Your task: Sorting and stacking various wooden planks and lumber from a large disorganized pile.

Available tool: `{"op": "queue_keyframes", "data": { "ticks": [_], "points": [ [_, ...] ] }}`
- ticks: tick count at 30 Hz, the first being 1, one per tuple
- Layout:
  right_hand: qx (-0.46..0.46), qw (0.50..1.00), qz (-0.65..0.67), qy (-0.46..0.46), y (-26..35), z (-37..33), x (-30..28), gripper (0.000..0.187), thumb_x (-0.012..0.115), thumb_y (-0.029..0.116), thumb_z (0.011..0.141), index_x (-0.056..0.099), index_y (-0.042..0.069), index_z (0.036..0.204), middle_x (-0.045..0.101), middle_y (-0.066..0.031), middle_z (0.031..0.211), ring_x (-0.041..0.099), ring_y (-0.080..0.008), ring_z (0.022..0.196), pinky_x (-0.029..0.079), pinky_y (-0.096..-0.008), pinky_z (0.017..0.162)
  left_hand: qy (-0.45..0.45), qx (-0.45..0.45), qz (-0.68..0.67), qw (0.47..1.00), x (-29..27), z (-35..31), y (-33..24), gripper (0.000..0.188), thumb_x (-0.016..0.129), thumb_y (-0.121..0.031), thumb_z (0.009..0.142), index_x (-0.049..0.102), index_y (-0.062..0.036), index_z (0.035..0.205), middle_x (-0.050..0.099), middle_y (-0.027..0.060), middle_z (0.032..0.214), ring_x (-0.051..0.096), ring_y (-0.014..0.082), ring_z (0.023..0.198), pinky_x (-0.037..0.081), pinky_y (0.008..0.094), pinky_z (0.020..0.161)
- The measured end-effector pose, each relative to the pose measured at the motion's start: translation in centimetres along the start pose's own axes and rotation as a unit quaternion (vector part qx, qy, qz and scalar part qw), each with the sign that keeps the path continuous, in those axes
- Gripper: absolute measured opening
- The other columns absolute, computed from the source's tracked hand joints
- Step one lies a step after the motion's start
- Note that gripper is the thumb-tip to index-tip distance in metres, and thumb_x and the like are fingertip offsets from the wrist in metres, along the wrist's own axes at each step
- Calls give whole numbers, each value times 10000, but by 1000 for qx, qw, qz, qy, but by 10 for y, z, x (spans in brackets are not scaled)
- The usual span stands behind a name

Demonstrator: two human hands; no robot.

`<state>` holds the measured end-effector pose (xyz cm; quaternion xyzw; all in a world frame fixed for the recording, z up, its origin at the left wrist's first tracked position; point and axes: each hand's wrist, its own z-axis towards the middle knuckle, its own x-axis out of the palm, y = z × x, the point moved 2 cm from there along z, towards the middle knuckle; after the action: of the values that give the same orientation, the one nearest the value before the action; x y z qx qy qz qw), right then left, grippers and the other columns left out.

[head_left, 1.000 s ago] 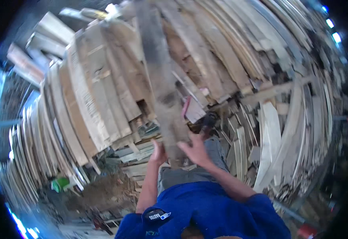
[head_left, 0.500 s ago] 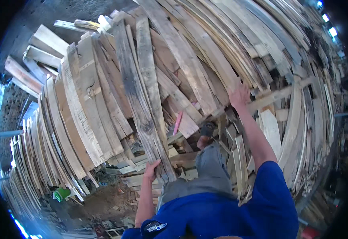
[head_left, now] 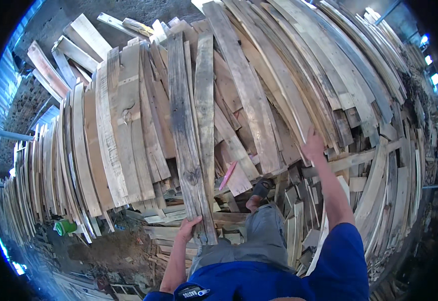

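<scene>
My left hand (head_left: 188, 230) is closed on the near end of a long grey weathered plank (head_left: 180, 115) with dark staining and a knot. That plank slopes from the pile down toward my lap. Further right, my right hand (head_left: 313, 146) grips the near end of a long pale board (head_left: 279, 75), its fingers bent over the edge. Between these two lie a narrower grey board (head_left: 205, 90) and a wide pale board (head_left: 244, 90). A pink object (head_left: 228, 175), long and slim, rests on a short board below them.
Stacked boards (head_left: 129, 125) fan out to the left. More lumber (head_left: 374, 185) stands at the right behind a wooden crossbar (head_left: 352, 161). Loose offcuts surround my foot (head_left: 260, 193). A green bucket (head_left: 65, 227) sits on the dirt floor (head_left: 103, 251), lower left.
The view has shifted, so the pile appears further right. My right hand has gone from lying with spread fingers on the board's end to gripping its edge. My left hand keeps its hold.
</scene>
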<state>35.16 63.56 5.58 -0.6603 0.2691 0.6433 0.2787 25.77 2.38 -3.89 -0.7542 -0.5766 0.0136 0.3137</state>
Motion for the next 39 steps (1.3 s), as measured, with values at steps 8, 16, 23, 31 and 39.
{"op": "queue_keyframes", "data": {
  "ticks": [8, 16, 23, 31, 39],
  "points": [
    [179, 662, 669, 285, 78, -103, -128, 379, 701, 244, 793, 651, -35, 1045, 675, -107, 912, 671, -218, 727, 579, -343, 678, 10, -20, -10, 1000, -28, -8, 6, 565, 815, -281, 819, 614, 4, 1263, 688, 72, 1136, 649, 212, 1030, 498, 363, 954],
    [219, 552, 766, 245, 168, -249, -2, 410, 722, 153, 856, 605, -34, 1202, 693, -103, 1023, 686, -197, 885, 547, -351, 783, 28, -19, 10, 999, -20, -12, 2, 562, 806, -293, 835, 617, 11, 1269, 690, 84, 1164, 659, 217, 1033, 511, 374, 950],
    [204, 782, 587, 42, 145, -244, -26, 354, 746, 285, 880, 672, -5, 1069, 692, -41, 897, 638, -135, 775, 529, -326, 688, 71, -10, 45, 996, -28, 14, 13, 486, 773, -347, 865, 657, -26, 1212, 683, 74, 1166, 643, 205, 1043, 511, 370, 925],
    [181, 716, 663, 116, 198, -284, -159, 335, 711, 266, 916, 642, -13, 1088, 711, -96, 922, 674, -152, 751, 545, -325, 653, 63, -10, -6, 998, -24, 6, 6, 539, 760, -354, 878, 605, -21, 1273, 670, 85, 1189, 647, 219, 1067, 512, 396, 967],
    [142, 733, 633, 203, 292, -331, -113, 478, 709, 249, 892, 589, -26, 1264, 667, -78, 1069, 621, -133, 943, 509, -303, 823, 145, -43, -60, 987, -25, -7, 8, 819, 635, -642, 891, 450, -83, 1460, 579, 125, 1370, 563, 273, 1244, 455, 470, 1047]
  ]
}}
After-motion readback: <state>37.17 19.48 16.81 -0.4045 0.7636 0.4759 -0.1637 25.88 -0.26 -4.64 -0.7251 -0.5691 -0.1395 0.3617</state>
